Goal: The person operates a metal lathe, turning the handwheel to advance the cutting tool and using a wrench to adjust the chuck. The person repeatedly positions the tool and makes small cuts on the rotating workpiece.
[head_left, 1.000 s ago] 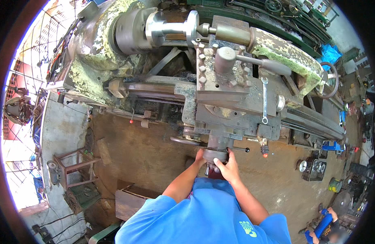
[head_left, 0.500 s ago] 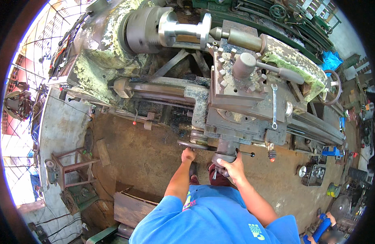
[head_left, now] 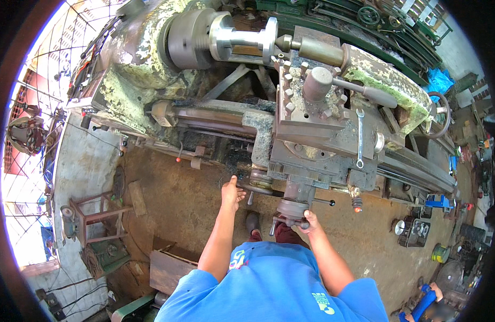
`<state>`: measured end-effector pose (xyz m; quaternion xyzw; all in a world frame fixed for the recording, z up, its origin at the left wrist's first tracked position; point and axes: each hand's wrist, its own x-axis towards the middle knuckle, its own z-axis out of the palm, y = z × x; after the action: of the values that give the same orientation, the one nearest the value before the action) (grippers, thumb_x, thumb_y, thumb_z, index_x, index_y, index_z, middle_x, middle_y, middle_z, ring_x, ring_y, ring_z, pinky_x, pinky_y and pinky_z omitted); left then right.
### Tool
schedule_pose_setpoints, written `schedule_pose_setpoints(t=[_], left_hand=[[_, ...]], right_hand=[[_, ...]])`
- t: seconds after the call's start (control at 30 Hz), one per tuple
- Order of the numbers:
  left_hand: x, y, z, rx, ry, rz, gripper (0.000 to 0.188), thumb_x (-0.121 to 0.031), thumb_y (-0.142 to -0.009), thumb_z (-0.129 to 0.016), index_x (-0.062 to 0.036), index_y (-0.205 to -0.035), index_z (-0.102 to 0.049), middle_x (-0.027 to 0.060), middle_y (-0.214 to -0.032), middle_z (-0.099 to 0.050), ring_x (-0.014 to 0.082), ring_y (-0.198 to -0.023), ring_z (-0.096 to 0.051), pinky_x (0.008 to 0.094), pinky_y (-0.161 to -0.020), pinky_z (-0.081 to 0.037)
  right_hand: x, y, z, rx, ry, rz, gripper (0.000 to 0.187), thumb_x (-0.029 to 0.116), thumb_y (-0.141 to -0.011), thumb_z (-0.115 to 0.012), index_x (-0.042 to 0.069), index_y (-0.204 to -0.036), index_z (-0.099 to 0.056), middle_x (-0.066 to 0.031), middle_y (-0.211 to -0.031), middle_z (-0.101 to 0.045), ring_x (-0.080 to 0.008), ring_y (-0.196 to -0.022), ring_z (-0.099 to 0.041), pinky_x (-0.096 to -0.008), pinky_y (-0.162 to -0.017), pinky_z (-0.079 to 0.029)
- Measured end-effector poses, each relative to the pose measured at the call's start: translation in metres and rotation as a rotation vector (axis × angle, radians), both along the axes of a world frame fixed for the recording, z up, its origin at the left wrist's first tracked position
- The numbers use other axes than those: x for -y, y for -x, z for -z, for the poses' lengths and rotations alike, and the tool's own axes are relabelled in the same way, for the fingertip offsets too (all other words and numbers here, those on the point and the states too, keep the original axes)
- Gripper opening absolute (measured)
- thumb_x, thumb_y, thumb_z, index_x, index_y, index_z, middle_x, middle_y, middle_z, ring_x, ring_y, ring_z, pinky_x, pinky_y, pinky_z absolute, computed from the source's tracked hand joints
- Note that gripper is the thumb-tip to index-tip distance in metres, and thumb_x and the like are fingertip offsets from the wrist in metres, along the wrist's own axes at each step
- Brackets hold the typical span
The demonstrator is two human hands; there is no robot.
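Observation:
At the front of a large metal lathe, my left hand (head_left: 232, 194) is beside the rim of the carriage handwheel (head_left: 256, 188), its fingers apart; whether it touches the rim I cannot tell. My right hand (head_left: 313, 222) is closed around an end of the ball-ended crank handle (head_left: 290, 221) below the round cross-slide collar (head_left: 293, 207). Above, a shiny flanged metal workpiece (head_left: 246, 38) sits between the chuck (head_left: 191, 38) and the tailstock centre (head_left: 284, 43). The square tool post (head_left: 312, 107) with its lever stands nearer to me.
A combination wrench (head_left: 360, 138) lies on the carriage at the right. Dark metal chips cover parts of the lathe. A metal-framed stand (head_left: 100, 214) is at the left, a wooden box (head_left: 172, 273) near my left side. Another person's blue sleeve (head_left: 425, 303) shows at lower right.
My left hand has come off the handwheel rim, moving left and up, and its fingers have spread. My right hand has shifted down from the collar to the crank handle, which has turned.

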<state>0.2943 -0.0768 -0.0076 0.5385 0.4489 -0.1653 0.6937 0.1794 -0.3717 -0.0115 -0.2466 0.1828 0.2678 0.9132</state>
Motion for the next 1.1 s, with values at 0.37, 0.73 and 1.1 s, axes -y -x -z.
schedule_pose_setpoints(t=[0.37,0.73,1.1], left_hand=[[0.059,0.006,-0.016,0.009,-0.137,0.090,0.029,-0.026,-0.088,-0.062,0.0002,-0.089,-0.050,0.0083,-0.062,-0.052,0.0156,-0.043,-0.049,0.0314,-0.037,-0.040],[0.019,-0.011,0.003,-0.034,0.096,0.114,0.036,-0.017,-0.085,-0.057,-0.0024,-0.107,-0.033,0.0062,-0.062,-0.045,0.0136,-0.039,-0.039,0.0284,-0.034,-0.033],[0.023,-0.013,0.003,-0.068,-0.020,0.067,0.019,-0.017,-0.084,-0.055,-0.0030,-0.087,-0.043,0.0035,-0.058,-0.040,0.0126,-0.040,-0.038,0.0273,-0.035,-0.032]], right_hand=[[0.009,0.011,0.018,-0.103,-0.107,0.180,0.065,0.045,-0.079,-0.073,0.007,-0.128,-0.054,-0.0134,-0.123,-0.061,-0.0337,-0.110,-0.060,-0.0497,-0.087,-0.051],[0.089,0.010,0.096,-0.516,0.616,0.683,0.017,0.020,-0.097,-0.055,0.004,-0.103,-0.053,-0.0106,-0.079,-0.061,-0.0218,-0.064,-0.062,-0.0340,-0.055,-0.052],[0.084,-0.016,0.085,-0.531,1.209,0.484,0.032,0.027,-0.099,-0.055,-0.001,-0.083,-0.055,-0.0099,-0.063,-0.059,-0.0197,-0.047,-0.057,-0.0328,-0.042,-0.045]])
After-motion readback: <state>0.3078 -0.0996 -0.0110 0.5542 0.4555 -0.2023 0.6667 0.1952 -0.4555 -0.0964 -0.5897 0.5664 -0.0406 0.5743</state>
